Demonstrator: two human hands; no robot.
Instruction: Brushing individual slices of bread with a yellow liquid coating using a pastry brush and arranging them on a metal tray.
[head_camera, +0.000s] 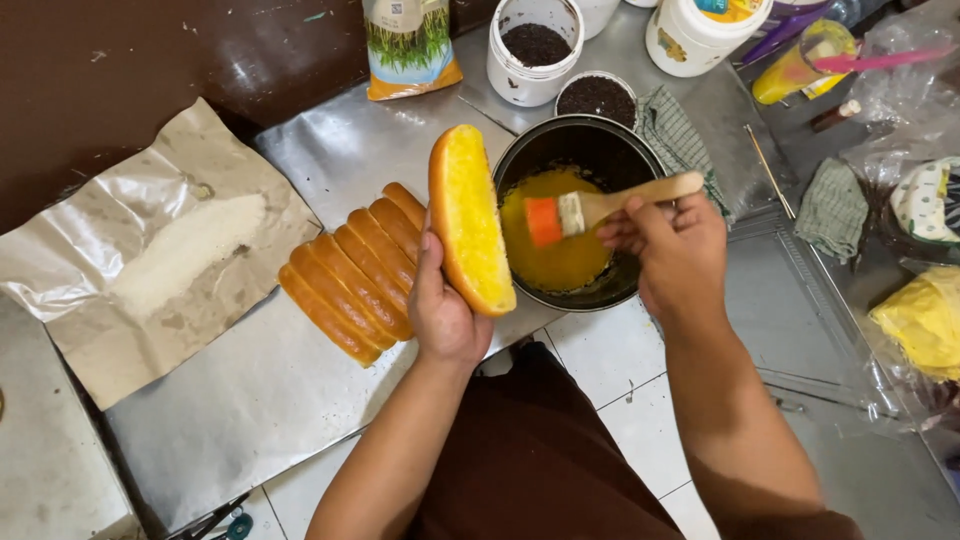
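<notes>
My left hand (442, 305) holds a long bread roll (470, 215) upright on its edge, its cut face coated yellow and turned to the right. My right hand (672, 252) grips a wooden-handled brush (600, 205) with an orange bristle tip, held over a black pot (575, 160) of yellow melted spread. The brush tip hovers just right of the roll, apart from it. A row of several uncut rolls (355, 275) lies on the metal counter (300, 390), to the left of my left hand.
Crumpled brown paper (150, 250) with white sugar lies at the left. Behind the pot stand white tubs (533, 50) of dark sprinkles, a printed bag (408, 45), a white jar (700, 30) and checked cloths (830, 205). Plastic bags (925, 320) sit at the right. Tiled floor shows below.
</notes>
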